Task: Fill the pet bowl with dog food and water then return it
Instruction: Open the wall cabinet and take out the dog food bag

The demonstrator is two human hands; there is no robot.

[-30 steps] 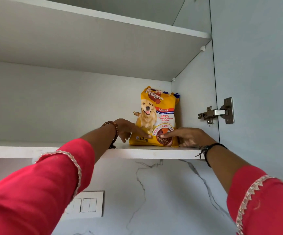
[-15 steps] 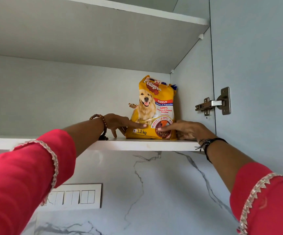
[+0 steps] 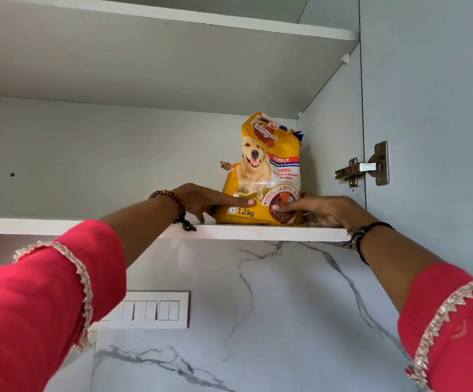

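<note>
A yellow dog food bag [image 3: 269,165] with a dog's picture and "1.2 kg" on it stands upright on the white cupboard shelf [image 3: 59,224], in the right corner. My left hand [image 3: 201,200] lies against its lower left side, fingers stretched across the front. At the lower right, my right hand [image 3: 323,209] clasps the bag with fingertips on the front. Both hands press the bag between them. No pet bowl is in view.
The open cupboard door [image 3: 428,94] with a metal hinge [image 3: 362,166] stands at the right. Another shelf [image 3: 229,21] runs above. Below the cupboard is a marble wall [image 3: 258,306] with a white switch panel [image 3: 150,309].
Both hands have closed in further on the bag's base, the fingers reaching farther across its front. The bag stands in the same spot on the shelf.
</note>
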